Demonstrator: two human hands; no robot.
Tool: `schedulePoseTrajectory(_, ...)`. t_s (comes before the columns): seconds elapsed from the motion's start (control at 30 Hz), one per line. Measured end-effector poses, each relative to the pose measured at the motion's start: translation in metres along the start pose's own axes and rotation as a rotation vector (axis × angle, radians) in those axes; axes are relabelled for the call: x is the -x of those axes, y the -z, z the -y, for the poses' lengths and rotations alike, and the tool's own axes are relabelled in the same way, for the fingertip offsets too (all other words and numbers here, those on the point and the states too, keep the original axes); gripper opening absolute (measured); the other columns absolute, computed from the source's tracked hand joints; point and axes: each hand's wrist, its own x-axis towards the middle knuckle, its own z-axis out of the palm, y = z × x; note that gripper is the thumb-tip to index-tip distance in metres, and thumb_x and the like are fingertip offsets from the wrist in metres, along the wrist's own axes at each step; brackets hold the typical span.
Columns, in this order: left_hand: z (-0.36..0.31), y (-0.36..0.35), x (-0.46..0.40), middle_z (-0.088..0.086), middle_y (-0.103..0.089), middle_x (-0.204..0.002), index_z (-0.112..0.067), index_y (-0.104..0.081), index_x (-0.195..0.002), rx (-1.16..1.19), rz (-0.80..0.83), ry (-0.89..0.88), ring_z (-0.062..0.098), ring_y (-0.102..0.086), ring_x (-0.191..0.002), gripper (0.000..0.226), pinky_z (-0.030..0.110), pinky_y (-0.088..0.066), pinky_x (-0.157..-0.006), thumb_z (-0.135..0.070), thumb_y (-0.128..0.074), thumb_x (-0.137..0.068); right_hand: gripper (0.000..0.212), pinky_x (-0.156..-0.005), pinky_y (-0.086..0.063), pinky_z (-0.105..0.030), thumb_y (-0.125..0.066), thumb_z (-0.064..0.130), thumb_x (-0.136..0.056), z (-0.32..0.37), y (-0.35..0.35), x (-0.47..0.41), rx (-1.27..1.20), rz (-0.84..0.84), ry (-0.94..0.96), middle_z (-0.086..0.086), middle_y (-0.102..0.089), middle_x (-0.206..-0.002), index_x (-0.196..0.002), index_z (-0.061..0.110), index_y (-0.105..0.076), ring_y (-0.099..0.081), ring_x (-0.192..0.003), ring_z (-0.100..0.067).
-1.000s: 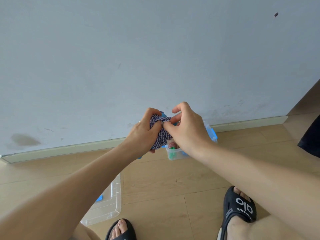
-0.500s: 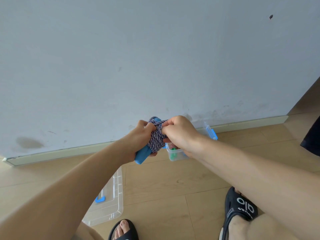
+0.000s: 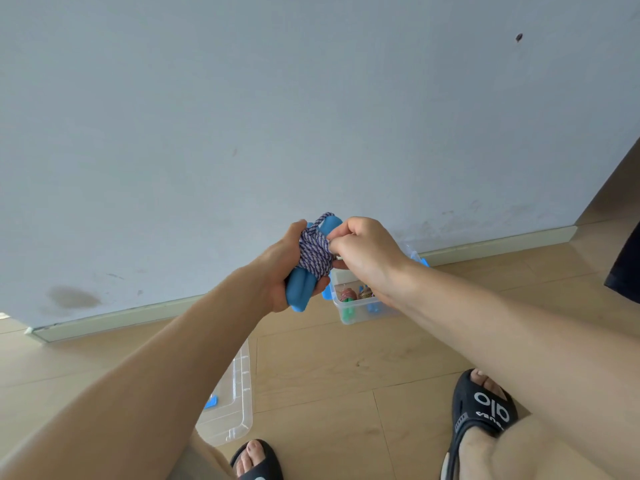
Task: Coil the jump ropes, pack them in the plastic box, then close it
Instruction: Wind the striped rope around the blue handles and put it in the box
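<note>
Now, above the clear plastic box (image 3: pixel 360 308), our left hand (image 3: pixel 282 268) grips the blue-handled purple-and-white jump rope (image 3: pixel 313 252); our right hand (image 3: pixel 363 252) has shifted to pinch its last wrap, so coiling looks nearly finished.

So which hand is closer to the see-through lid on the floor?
Left. The left hand is up above the lid, holding the rope bundle; the right hand is further right, over the box.

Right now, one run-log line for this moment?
left hand: grips jump rope | right hand: pinches cord | plastic box: open

blue handles (image 3: pixel 300 291) wound with purple-and-white twisted rope (image 3: pixel 314 251); clear box (image 3: pixel 360 312) with blue latches; black sandals (image 3: pixel 485 412) with white lettering; pale wood floor (image 3: pixel 329 368).
</note>
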Motion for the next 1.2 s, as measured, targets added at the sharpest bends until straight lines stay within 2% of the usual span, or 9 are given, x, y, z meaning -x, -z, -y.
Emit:
schedulePoseTrajectory(0.27,-0.017,-0.027,-0.031,0.012,-0.073,-0.088,-0.010,-0.066,-0.115,0.070,-0.087,-0.090,0.024,-0.067,-0.076,0.055,0.038,-0.058,-0.082,-0.058,-0.050,-0.094,0.014,-0.082,-0.061,-0.041,-0.058,0.018,-0.088,-0.001,0.027,-0.020,-0.131,0.041,-0.094,-0.005,-0.060,-0.090,-0.097,0.007,-0.056,-0.063,-0.084,-0.018)
schedulePoseTrajectory(0.43,-0.024,-0.040,-0.084,0.020,-0.073,-0.111,-0.005,-0.064,-0.119,-0.014,-0.111,-0.082,0.031,-0.069,-0.083,0.055,0.041,-0.061,-0.078,-0.052,-0.052,-0.093,0.054,-0.073,-0.063,-0.041,-0.057,0.042,-0.086,-0.008,0.036,-0.075,-0.061,0.037,-0.181,-0.002,-0.053,-0.090,-0.124,0.005,-0.050,-0.068,-0.078,-0.021)
schedulePoseTrajectory(0.57,-0.021,-0.054,-0.141,0.021,-0.071,-0.112,-0.006,-0.060,-0.122,-0.049,-0.078,-0.029,0.032,-0.072,-0.088,0.057,0.043,-0.062,-0.072,-0.053,-0.052,-0.091,0.069,-0.071,-0.062,-0.038,-0.056,0.060,-0.073,-0.034,0.040,-0.127,0.039,0.120,-0.267,-0.008,-0.066,-0.105,-0.122,0.011,-0.054,-0.071,-0.084,-0.024)
schedulePoseTrajectory(0.7,-0.005,-0.060,-0.204,0.018,-0.068,-0.113,-0.007,-0.062,-0.119,0.036,-0.011,0.060,0.034,-0.069,-0.104,0.048,0.048,-0.057,-0.089,-0.047,-0.046,-0.097,0.066,-0.052,-0.053,-0.025,-0.063,0.051,-0.068,-0.085,0.040,-0.181,-0.024,0.126,-0.352,-0.009,-0.069,-0.105,-0.121,0.011,-0.059,-0.070,-0.075,-0.020)
schedulePoseTrajectory(0.8,0.024,-0.057,-0.254,0.014,-0.064,-0.106,-0.011,-0.063,-0.102,0.023,-0.001,0.125,0.034,-0.067,-0.098,0.034,0.051,-0.053,-0.097,-0.040,-0.044,-0.100,0.035,-0.062,-0.057,-0.031,-0.060,0.038,-0.083,-0.137,0.032,-0.214,-0.129,0.140,-0.447,-0.010,-0.062,-0.090,-0.107,0.012,-0.063,-0.064,-0.073,-0.024)
schedulePoseTrajectory(0.87,0.046,-0.056,-0.285,0.012,-0.065,-0.111,-0.013,-0.063,-0.110,-0.021,-0.021,0.174,0.032,-0.066,-0.101,0.035,0.049,-0.052,-0.099,-0.039,-0.041,-0.100,0.025,-0.070,-0.057,-0.035,-0.053,0.037,-0.090,-0.171,0.021,-0.230,-0.177,0.155,-0.537,-0.010,-0.062,-0.091,-0.102,0.017,-0.062,-0.063,-0.078,-0.025)
schedulePoseTrajectory(1.0,0.076,-0.049,-0.341,0.011,-0.066,-0.104,-0.011,-0.064,-0.109,-0.166,-0.097,0.180,0.025,-0.064,-0.085,0.038,0.033,-0.054,-0.078,-0.039,-0.040,-0.101,0.035,-0.089,-0.055,-0.054,-0.047,0.043,-0.080,-0.227,-0.009,-0.262,-0.134,0.070,-0.589,-0.013,-0.065,-0.094,-0.093,0.015,-0.063,-0.067,-0.089,-0.033)
schedulePoseTrajectory(1.1,0.090,-0.044,-0.370,0.011,-0.067,-0.096,-0.012,-0.062,-0.096,-0.258,-0.106,0.223,0.027,-0.064,-0.085,0.038,0.038,-0.054,-0.093,-0.042,-0.040,-0.100,0.048,-0.094,-0.053,-0.056,-0.041,0.046,-0.072,-0.263,-0.027,-0.284,-0.037,0.054,-0.578,-0.016,-0.070,-0.100,-0.094,0.010,-0.065,-0.067,-0.101,-0.038)
schedulePoseTrajectory(1.2,0.107,-0.042,-0.387,0.007,-0.069,-0.110,-0.014,-0.061,-0.110,-0.366,-0.054,0.292,0.025,-0.067,-0.104,0.043,0.038,-0.050,-0.103,-0.047,-0.038,-0.097,0.053,-0.095,-0.052,-0.053,-0.033,0.047,-0.075,-0.287,-0.043,-0.293,0.050,0.091,-0.559,-0.018,-0.068,-0.111,-0.098,0.011,-0.065,-0.064,-0.106,-0.038)
